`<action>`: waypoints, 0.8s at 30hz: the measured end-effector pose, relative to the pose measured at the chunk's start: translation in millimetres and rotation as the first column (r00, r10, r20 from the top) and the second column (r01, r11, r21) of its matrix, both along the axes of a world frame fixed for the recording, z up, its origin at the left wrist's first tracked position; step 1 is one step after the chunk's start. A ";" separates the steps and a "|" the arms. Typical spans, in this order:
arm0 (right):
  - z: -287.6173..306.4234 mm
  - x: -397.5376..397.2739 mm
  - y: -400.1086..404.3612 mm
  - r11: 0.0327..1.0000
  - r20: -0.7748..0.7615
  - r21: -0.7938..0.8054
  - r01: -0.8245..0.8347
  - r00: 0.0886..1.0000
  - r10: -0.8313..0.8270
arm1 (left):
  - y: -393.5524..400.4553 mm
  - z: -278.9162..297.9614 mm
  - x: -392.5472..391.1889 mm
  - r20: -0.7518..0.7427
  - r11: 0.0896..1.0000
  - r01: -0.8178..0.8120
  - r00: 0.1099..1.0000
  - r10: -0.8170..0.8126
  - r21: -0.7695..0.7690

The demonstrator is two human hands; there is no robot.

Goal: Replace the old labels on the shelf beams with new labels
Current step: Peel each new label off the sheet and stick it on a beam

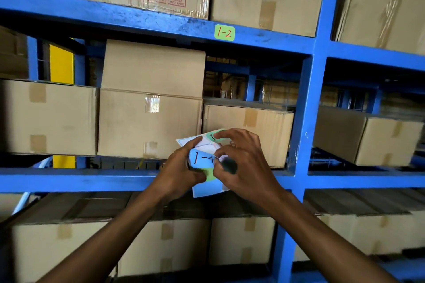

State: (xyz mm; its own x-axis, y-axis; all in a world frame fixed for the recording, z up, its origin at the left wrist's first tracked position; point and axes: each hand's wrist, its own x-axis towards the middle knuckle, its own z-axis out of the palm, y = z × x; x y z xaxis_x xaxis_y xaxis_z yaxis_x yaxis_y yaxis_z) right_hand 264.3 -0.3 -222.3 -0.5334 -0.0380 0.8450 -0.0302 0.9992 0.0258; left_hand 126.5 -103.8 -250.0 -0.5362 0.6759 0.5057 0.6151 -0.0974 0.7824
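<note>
A green label point(224, 32) marked "1-2" in red sticks on the upper blue beam point(138, 18). In front of the middle beam point(80, 179) both hands hold a sheet of labels point(204, 187). My left hand point(181, 172) grips the sheet from the left, thumb on a green patch. My right hand point(243, 163) pinches the right edge of a blue label point(202, 157) marked "1-4" on the sheet, and a dark marker point(230, 165) is tucked in its fingers. A green label point(215, 136) shows at the sheet's top.
Taped cardboard boxes point(149, 122) fill every shelf level. A blue upright post point(305, 110) stands just right of my hands. A yellow post point(62, 64) shows behind the boxes at left.
</note>
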 end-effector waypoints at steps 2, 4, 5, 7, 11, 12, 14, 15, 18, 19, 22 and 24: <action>-4.3 0.4 3.6 0.999 -0.013 -0.050 -0.013 1.000 0.013 | 0.0 -8.0 -3.3 0.038 1.000 0.016 0.999 -0.017 0.012; -8.3 0.2 10.2 0.988 -0.008 -0.149 -0.040 0.999 0.040 | 1.1 -18.0 -8.0 0.093 0.998 0.041 0.995 -0.045 0.042; -10.6 -0.3 14.6 0.975 -0.021 -0.213 -0.061 0.998 0.057 | 2.3 -23.7 -10.1 0.127 0.997 0.052 0.990 -0.059 0.060; -15.0 -1.9 25.0 0.945 -0.067 -0.312 -0.101 0.994 0.084 | 3.0 -33.8 -12.9 0.152 0.995 0.047 0.987 -0.061 0.092; -31.2 -11.3 56.6 0.903 -0.104 -0.420 -0.090 0.993 0.050 | 5.4 -59.0 -17.9 0.164 0.996 -0.010 0.986 -0.006 0.094; -37.4 -15.5 66.0 0.893 -0.089 -0.444 -0.075 0.995 0.040 | 6.6 -65.1 -19.7 0.171 0.996 -0.012 0.985 -0.004 0.094; -47.3 -21.7 81.7 0.890 -0.053 -0.455 -0.031 0.999 0.007 | 8.2 -71.2 -23.0 0.139 0.995 -0.013 0.990 -0.001 0.099; -53.8 -26.3 89.8 0.890 -0.024 -0.455 -0.001 1.000 -0.011 | 9.8 -73.9 -24.9 0.107 0.995 -0.029 0.994 0.020 0.090; -72.3 -41.4 109.6 0.883 0.065 -0.463 0.072 0.997 -0.047 | 16.3 -83.2 -36.5 -0.089 0.981 -0.194 0.978 0.191 -0.022; -78.0 -46.6 115.0 0.881 0.087 -0.463 0.094 0.994 -0.060 | 18.6 -87.6 -41.2 -0.163 0.970 -0.236 0.961 0.225 -0.055; -94.2 -61.3 125.8 0.882 0.137 -0.448 0.148 0.986 -0.096 | 24.4 -102.5 -56.0 -0.306 0.971 -0.222 0.934 0.184 -0.094; -102.0 -71.5 131.3 0.884 0.172 -0.433 0.176 0.979 -0.111 | 29.2 -112.5 -65.7 -0.344 0.975 -0.169 0.932 0.112 -0.141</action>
